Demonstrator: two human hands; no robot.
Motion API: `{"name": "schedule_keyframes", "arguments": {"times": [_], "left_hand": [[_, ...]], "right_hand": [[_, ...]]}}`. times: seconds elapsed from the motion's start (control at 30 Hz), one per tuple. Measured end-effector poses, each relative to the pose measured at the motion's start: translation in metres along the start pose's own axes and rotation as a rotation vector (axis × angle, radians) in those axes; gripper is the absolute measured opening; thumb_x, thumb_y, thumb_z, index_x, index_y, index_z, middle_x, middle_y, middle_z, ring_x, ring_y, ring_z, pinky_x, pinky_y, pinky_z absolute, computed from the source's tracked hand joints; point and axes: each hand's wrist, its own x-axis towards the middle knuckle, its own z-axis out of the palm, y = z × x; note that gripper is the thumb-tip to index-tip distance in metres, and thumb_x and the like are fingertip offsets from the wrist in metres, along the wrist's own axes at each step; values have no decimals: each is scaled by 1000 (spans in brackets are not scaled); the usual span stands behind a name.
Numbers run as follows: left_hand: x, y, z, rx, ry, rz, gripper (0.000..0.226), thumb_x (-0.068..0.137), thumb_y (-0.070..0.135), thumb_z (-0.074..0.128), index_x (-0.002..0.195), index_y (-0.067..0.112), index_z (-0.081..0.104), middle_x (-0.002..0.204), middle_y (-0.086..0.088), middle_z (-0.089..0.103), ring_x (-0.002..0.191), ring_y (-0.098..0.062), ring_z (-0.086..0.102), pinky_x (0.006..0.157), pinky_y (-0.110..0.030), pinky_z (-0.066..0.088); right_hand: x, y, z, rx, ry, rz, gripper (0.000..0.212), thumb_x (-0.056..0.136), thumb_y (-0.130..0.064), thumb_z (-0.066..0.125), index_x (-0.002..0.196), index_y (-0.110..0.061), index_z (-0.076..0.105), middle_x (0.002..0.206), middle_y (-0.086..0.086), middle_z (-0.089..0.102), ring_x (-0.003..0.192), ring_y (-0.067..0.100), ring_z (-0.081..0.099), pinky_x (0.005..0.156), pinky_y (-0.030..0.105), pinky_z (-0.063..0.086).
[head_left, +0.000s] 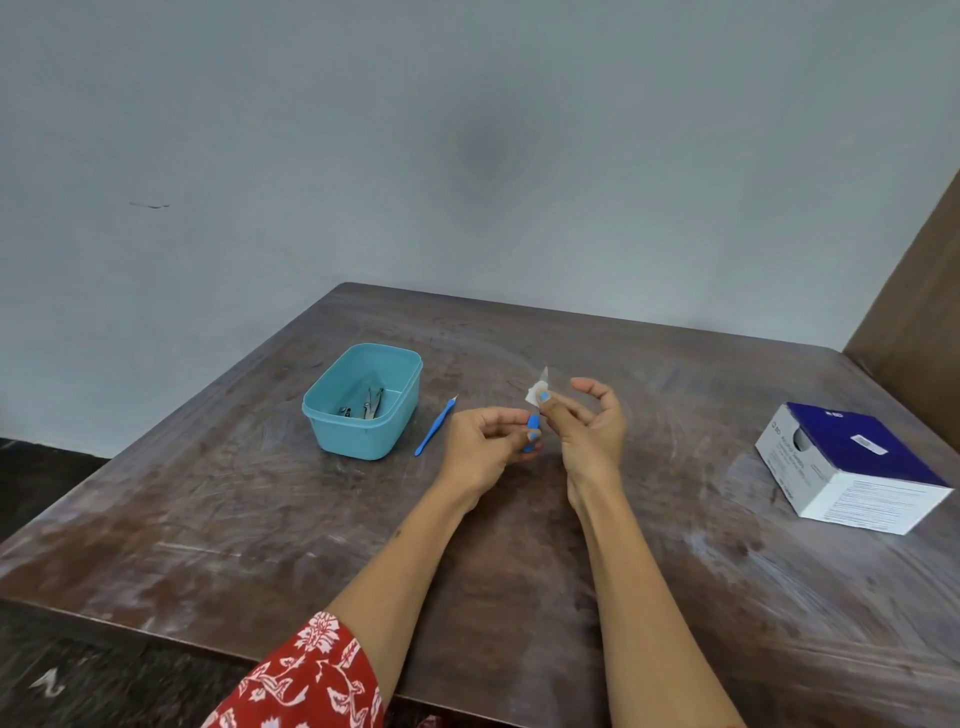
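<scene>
- The surface (208, 493) is dark, worn wood with pale scuffs. A plain grey-blue wall (467, 130) stands behind it, and a brown panel (914, 291) rises far to the right of the tub (363, 436).
- The tub is teal and has no lid. A spare scalpel (435, 426) lies flat just right of it, and a blue-and-white box (852, 467) sits well to its right.
- Small metal tools (371, 402) lie in the tub, but I cannot tell what kind. The print on the box is too small to read.
- My red patterned sleeve (311, 675) is cut off at the bottom edge.
- My left hand (483, 447), right of the tub and past the spare scalpel, is closed round the blue handle of the scalpel (533, 426). It holds the scalpel upright above the surface, and my fingers hide the handle's lower end.
- My right hand (592, 431), further right of the tub, pinches a white wipe (534, 393) against the blade between thumb and forefinger. My other fingers curl loosely, clear of it.
- The wipe covers the base of the blade, so only the tip shows.
</scene>
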Motion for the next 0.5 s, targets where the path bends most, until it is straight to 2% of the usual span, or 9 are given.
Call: {"name": "schedule_keyframes", "arguments": {"times": [0.07,0.17,0.33,0.43,0.5], "left_hand": [[0,1,0,-9,14,5,25,81,-10,62,106,-12,62,75,-12,66,57,-6,67,59,-19,57],[-1,2,0,-21,11,-7,25,81,-11,62,105,-13,62,76,-14,65,56,-6,67,59,-20,58],[-3,4,-2,-32,-24,-42,22,81,-9,62,103,-9,63,79,-14,67,60,-8,68,62,-23,59],[-3,4,-2,-38,-3,-27,22,81,-9,62,103,-10,63,77,-13,67,59,-8,68,62,-23,59],[-3,3,-3,-48,10,-16,22,81,-10,62,103,-11,63,76,-13,67,58,-8,68,62,-23,59]], "right_hand": [[-2,1,0,-40,-26,16,34,79,2,70,93,-21,49,66,-3,70,57,2,65,61,16,52],[-3,0,-2,-79,-34,37,35,77,2,71,96,-18,50,62,-4,71,59,4,66,70,25,53],[-3,-6,0,-62,43,22,40,76,-4,74,102,-19,49,74,-1,68,68,7,64,71,23,50],[-3,-2,1,-70,15,58,38,74,-4,75,94,-24,49,71,0,70,68,13,64,85,36,51],[-3,-1,0,-78,-1,74,39,73,-5,76,92,-24,49,69,-1,71,69,13,65,88,40,50]]}}
